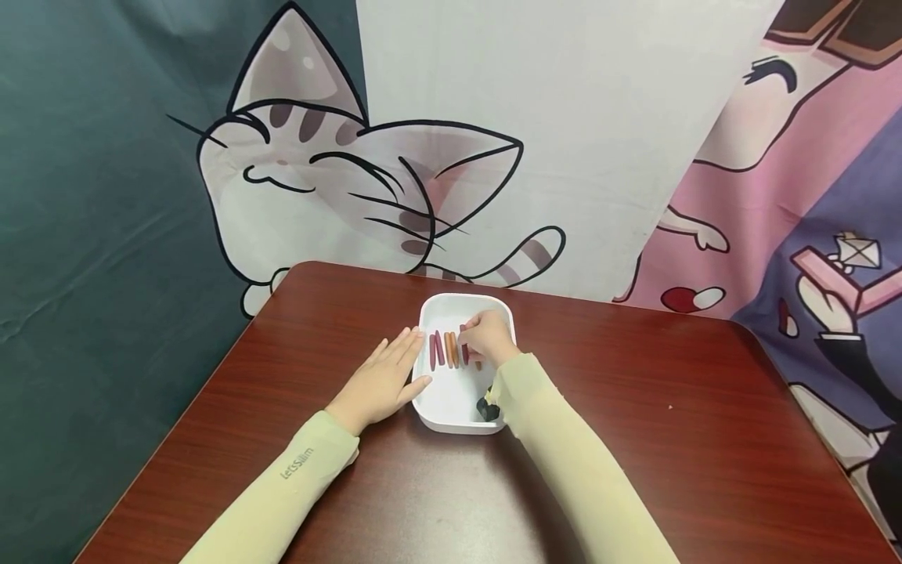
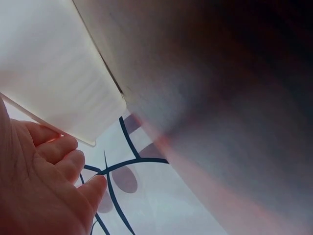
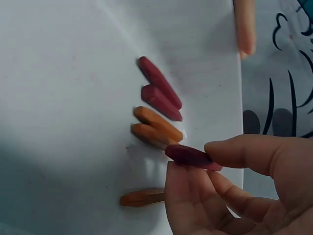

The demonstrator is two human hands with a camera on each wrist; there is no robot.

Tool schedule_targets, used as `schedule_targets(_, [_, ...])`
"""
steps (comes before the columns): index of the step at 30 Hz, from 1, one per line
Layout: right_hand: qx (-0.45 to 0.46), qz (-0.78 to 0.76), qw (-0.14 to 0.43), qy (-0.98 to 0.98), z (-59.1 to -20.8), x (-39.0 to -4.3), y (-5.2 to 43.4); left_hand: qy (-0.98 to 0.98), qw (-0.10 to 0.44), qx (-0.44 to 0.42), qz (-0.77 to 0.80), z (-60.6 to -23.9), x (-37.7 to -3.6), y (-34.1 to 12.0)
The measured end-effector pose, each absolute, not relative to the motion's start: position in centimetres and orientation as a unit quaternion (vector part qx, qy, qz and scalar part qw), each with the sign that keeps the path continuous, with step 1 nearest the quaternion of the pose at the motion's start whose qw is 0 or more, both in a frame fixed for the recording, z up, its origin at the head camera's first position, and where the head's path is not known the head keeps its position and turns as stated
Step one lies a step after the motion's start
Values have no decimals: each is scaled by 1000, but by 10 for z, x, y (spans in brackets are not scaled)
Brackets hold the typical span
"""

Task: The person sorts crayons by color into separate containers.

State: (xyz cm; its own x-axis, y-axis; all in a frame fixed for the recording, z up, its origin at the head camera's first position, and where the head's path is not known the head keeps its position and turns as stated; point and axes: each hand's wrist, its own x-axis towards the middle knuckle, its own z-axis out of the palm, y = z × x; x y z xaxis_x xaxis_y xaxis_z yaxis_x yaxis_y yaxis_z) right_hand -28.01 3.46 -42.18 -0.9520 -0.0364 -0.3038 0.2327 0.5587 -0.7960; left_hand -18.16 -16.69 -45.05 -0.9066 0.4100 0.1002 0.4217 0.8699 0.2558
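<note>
Left hand (image 1: 384, 384) lies flat on the table (image 1: 669, 439), fingers straight and together, fingertips against the left wall of the white tray (image 1: 451, 411); holds nothing. In the left wrist view the same hand (image 2: 39, 186) shows relaxed fingers next to the tray's outer wall (image 2: 58, 83). Tray sits near the middle of the table, closer to the far edge. Inside it, a row of short sticks lying side by side: two dark red sticks (image 3: 159, 95) at the left of the row, then two orange sticks (image 3: 154, 128). Right hand (image 1: 486, 338) reaches into the tray's right half, thumb and fingers curled, pinching another dark red stick (image 3: 188, 156) just above the tray floor, right beside the orange pair. One more orange stick (image 3: 142, 197) lies alone on the tray floor, near the right hand's fingers. Small black item (image 1: 486, 407) at the tray's near right corner, partly hidden by the right sleeve; can't tell what it is. Cartoon cat cloth (image 1: 338, 180) hangs behind the table.
</note>
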Motion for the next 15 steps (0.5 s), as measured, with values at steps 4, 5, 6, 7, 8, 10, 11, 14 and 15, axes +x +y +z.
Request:
schedule_targets(4, [33, -436, 133, 889, -424, -279, 35, -968, 22, -211, -137, -451, -181, -167])
schedule_targets(5, [30, -431, 131, 892, -425, -278, 35, -968, 22, -211, -136, -451, -181, -166])
schedule_targets(6, [29, -425, 130, 895, -425, -278, 36, -968, 22, -212, -135, -451, -182, -166])
schedule_targets(7, [29, -421, 129, 897, -425, -278, 36, -967, 22, -213, -135, -451, -182, -166])
schedule_targets(8, [30, -417, 129, 899, -426, -278, 36, -967, 22, -214, -135, -451, -182, -166])
schedule_targets(10, [29, -412, 130, 901, -426, -278, 37, -967, 21, -215, -135, -451, -182, -166])
schedule_targets(11, [27, -411, 129, 902, -426, -278, 38, -967, 21, -215, -135, -451, -182, -166])
schedule_targets(14, [15, -414, 123, 902, -424, -276, 39, -967, 20, -214, -135, -451, -182, -166])
schedule_targets(15, [12, -416, 121, 901, -423, -275, 39, -967, 20, -214, -135, -451, -182, -167])
